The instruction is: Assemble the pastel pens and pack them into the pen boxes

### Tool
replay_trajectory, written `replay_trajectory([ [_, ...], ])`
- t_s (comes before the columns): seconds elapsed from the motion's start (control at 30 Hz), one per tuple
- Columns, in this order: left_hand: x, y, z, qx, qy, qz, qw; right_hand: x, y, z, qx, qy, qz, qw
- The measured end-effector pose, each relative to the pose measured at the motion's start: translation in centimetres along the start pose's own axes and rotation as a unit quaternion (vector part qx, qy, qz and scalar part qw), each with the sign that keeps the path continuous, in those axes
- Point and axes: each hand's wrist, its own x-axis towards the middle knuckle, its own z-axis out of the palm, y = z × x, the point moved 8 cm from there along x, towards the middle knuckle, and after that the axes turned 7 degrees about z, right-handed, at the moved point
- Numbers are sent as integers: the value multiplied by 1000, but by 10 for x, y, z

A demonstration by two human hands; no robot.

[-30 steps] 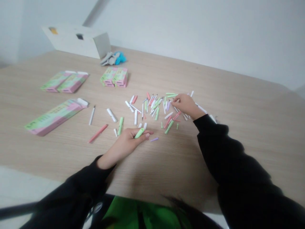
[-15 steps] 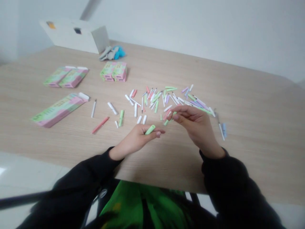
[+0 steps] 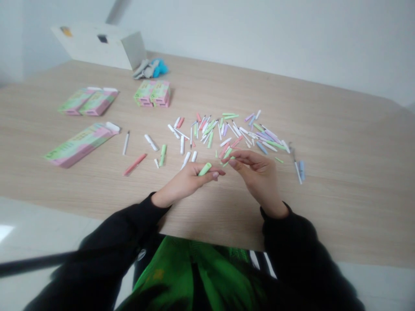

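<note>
A light green pen barrel (image 3: 205, 169) lies across my left hand (image 3: 191, 177), gripped between thumb and fingers with its round end pointing up. To its right, my right hand (image 3: 259, 177) pinches a small green pen part (image 3: 227, 162) between thumb and fingertips, close to the left fingertips but apart from the barrel. The fingers partly cover that part, so its exact shape is unclear. Just beyond the right fingertips are a green tube (image 3: 228, 152) and a red pen part (image 3: 223, 149). Behind both hands spreads a loose pile of white refills (image 3: 234, 129) and coloured pen parts.
At the left lies a long pink-and-green box (image 3: 81, 144) with its end flap up. Two similar flat boxes (image 3: 89, 102) and a stack of small boxes (image 3: 152, 93) stand behind. Grey and blue cloth (image 3: 151, 69) lies beside a white box (image 3: 97, 47). A red pen (image 3: 135, 164) is left of my hands.
My right hand has come down and left toward my left hand, with the small green part in its fingertips. My left hand keeps hold of the green barrel. The view has shifted slightly.
</note>
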Motion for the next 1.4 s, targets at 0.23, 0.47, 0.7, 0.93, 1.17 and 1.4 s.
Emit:
replay_trajectory([
  [0.23,-2,-4,2,-12,-7,3,1000,-5,9,7,-17,-18,14,1000],
  [0.47,-3,-5,3,-34,-22,1,999,-3,11,9,-6,-21,0,1000],
  [0.7,-2,-1,3,-46,-29,5,999,-3,14,4,8,-17,2,1000],
  [0.93,-2,0,6,-60,-43,9,997,-4,14,5,18,-27,-6,999],
  [1.17,-3,-2,4,-45,-32,10,998,-6,15,7,13,-22,-9,1000],
  [1.4,-4,-1,3,-59,-21,-9,998,-9,2,17,-85,-64,-99,989],
])
